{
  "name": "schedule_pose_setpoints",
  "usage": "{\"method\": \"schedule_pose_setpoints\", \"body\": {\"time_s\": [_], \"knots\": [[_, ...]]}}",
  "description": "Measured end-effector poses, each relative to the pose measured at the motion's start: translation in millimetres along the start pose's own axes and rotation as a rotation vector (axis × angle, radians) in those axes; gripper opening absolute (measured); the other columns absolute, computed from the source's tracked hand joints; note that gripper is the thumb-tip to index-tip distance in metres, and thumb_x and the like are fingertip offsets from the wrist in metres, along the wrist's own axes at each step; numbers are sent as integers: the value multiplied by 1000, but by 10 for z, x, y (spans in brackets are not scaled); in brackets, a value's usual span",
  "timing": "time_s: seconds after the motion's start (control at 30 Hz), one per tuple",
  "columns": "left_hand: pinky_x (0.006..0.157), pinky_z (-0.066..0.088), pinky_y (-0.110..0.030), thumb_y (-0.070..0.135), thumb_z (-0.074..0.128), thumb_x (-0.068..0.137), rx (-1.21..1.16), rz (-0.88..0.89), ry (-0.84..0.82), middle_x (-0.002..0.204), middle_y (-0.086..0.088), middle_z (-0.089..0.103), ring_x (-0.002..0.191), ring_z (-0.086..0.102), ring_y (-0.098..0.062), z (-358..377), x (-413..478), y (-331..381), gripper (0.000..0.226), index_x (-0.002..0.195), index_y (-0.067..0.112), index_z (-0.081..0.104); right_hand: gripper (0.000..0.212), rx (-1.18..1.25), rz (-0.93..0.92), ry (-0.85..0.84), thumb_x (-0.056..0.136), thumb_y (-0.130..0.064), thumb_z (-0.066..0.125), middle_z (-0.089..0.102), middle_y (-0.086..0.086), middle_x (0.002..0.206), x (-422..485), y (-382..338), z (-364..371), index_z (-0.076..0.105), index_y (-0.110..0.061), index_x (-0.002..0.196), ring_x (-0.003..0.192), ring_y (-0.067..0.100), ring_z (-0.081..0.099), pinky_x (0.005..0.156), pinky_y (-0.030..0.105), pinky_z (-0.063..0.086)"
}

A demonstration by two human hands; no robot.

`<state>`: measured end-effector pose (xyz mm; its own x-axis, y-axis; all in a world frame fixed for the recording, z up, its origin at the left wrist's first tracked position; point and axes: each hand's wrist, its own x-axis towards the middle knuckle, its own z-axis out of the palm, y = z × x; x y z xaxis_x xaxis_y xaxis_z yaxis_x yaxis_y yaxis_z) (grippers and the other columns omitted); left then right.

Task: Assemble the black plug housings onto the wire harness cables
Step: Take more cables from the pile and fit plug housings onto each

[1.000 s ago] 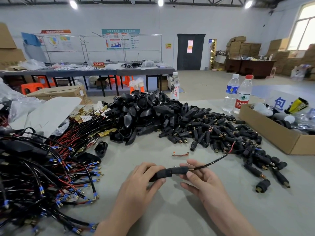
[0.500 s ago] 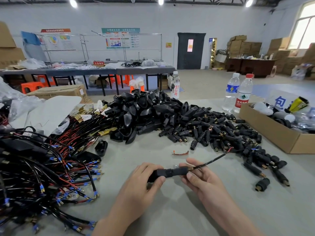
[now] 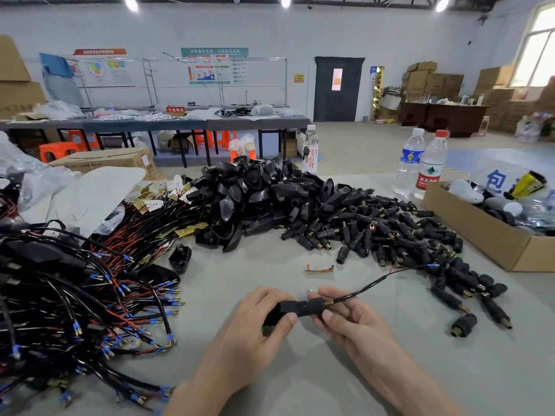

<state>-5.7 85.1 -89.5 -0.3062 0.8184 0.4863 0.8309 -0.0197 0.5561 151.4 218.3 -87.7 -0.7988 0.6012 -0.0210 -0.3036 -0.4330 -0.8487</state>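
My left hand point(image 3: 255, 328) grips the left end of a black plug housing point(image 3: 300, 308) held level just above the grey table point(image 3: 315, 382). My right hand point(image 3: 348, 321) pinches the housing's right end, where a brass tip shows. A thin black cable point(image 3: 375, 283) runs from that tip up and to the right, ending in red and blue leads. A large heap of black housings point(image 3: 255, 199) and small brass-tipped black connectors point(image 3: 390, 232) lies behind my hands. A tangle of black and red harness cables point(image 3: 75, 295) with blue terminals fills the left side.
An open cardboard box point(image 3: 486, 235) stands at the right edge. Two water bottles point(image 3: 420, 163) stand behind the pile, a third bottle point(image 3: 310, 151) further back. A small copper clip point(image 3: 319, 268) lies just beyond my hands. White plastic bags point(image 3: 75, 193) lie at the left.
The cable's free end has risen slightly and swung right. Both hands keep the same hold on the housing, shifted a little.
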Motion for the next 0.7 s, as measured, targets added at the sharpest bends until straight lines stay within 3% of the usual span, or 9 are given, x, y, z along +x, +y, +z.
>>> {"method": "schedule_pose_setpoints", "body": {"time_s": [0.53, 0.7], "knots": [[88, 46, -30, 49, 49, 98, 4, 26, 23, 105, 22, 55, 102, 56, -6, 35, 2, -39, 17, 111, 41, 55, 26, -105, -16, -9, 91, 12, 54, 72, 12, 117, 37, 29, -8, 64, -2, 111, 98, 23, 72, 77, 23, 57], [86, 46, -27, 51, 47, 97, 54, 9, 35, 106, 26, 54, 103, 53, -5, 59, -1, -23, 17, 112, 44, 53, 18, -43, -48, 96, 80, -3, 65, 74, 19, 99, 50, 50, 20, 76, -7, 95, 93, 25, 73, 74, 21, 58]]}}
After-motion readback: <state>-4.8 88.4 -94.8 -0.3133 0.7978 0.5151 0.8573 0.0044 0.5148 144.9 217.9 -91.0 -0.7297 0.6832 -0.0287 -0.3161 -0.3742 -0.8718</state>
